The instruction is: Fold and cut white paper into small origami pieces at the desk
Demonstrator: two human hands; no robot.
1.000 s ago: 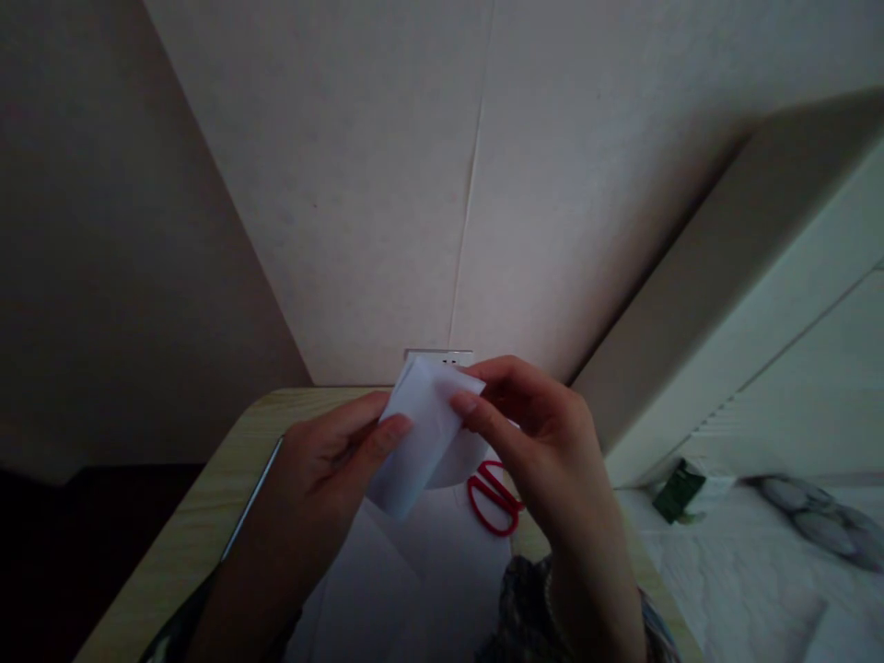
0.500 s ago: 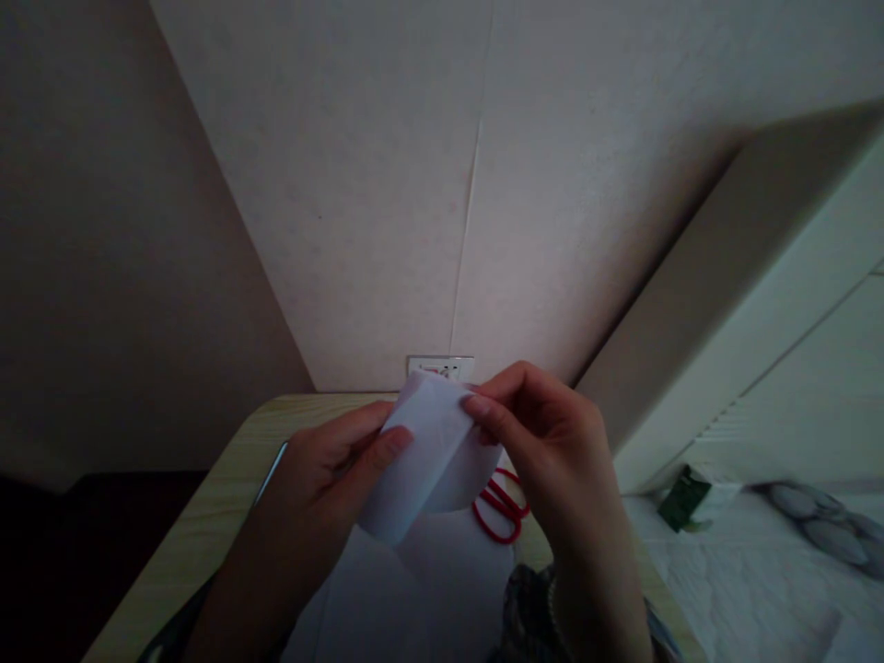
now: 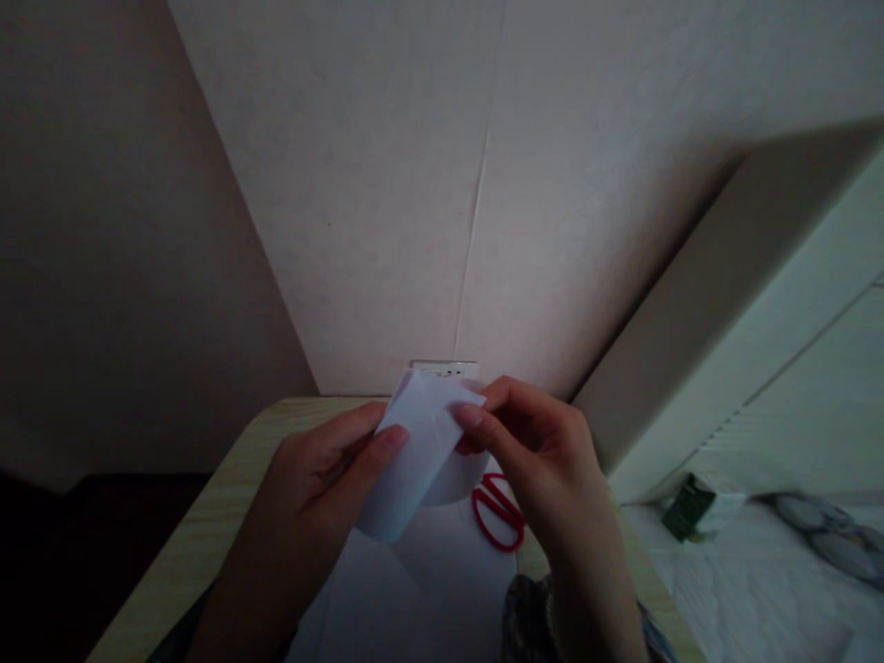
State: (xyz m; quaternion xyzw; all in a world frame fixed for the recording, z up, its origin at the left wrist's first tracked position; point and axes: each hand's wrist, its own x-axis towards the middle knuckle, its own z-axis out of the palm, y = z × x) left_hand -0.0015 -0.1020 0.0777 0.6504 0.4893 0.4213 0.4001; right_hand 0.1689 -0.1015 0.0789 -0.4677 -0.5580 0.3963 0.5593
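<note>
Between my two hands is a folded sheet of white paper, held up over the table and tilted. My left hand pinches its left side, thumb on the near face and fingers behind. My right hand grips the upper right edge between thumb and fingers, where layers of the paper stand apart. Under it, more white paper lies flat on the table. Red-handled scissors rest beside that paper, close to my right wrist; their blades are hidden.
The pale wooden table meets the wall, where a white socket plate sits just behind the paper. To the right are a light cabinet, a green and white box and a white quilted surface.
My right thumb and fingers have shifted slightly left and down along the paper's edge. The upper right corner of the paper now shows above my thumb. My left hand keeps its grip.
</note>
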